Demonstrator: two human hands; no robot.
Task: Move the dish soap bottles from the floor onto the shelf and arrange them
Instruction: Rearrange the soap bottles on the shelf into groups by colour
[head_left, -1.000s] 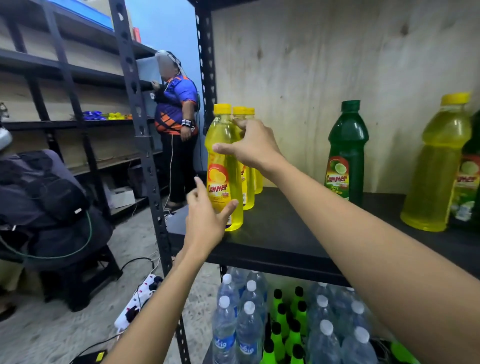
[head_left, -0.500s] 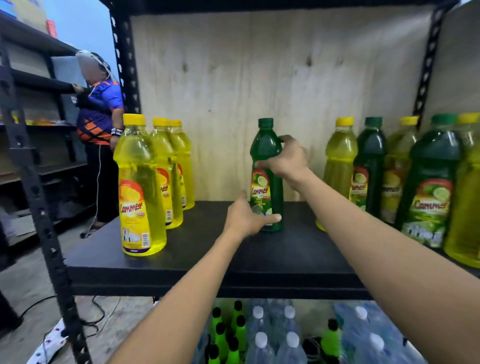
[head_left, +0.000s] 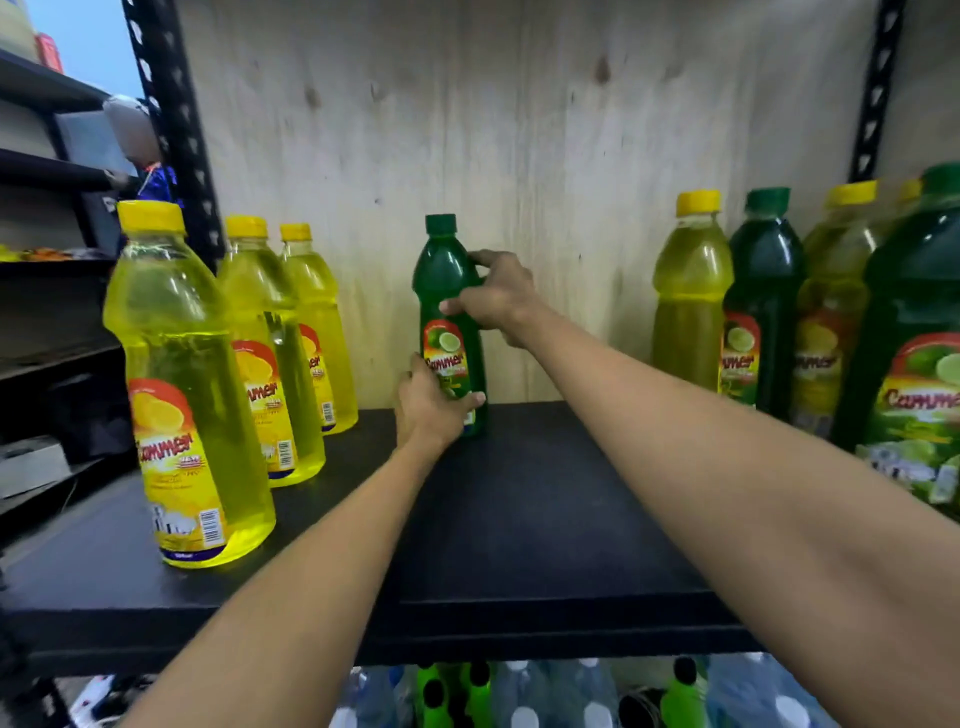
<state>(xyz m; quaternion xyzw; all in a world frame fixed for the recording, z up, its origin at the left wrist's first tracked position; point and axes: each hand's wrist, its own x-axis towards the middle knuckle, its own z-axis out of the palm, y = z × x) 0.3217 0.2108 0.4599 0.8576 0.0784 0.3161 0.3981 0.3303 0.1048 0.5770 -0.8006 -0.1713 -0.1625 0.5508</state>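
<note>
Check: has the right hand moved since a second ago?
Yes. The right hand left the yellow bottles and went rightward along the shelf to the green bottle.

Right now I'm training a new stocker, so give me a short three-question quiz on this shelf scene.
1. True or false: both hands touch the green bottle.
2. Which hand grips higher: left hand or right hand?
3. How many yellow bottles stand in the row at the shelf's left end? A) two B) three C) five

Key: 1 true; 2 right; 3 B.
</note>
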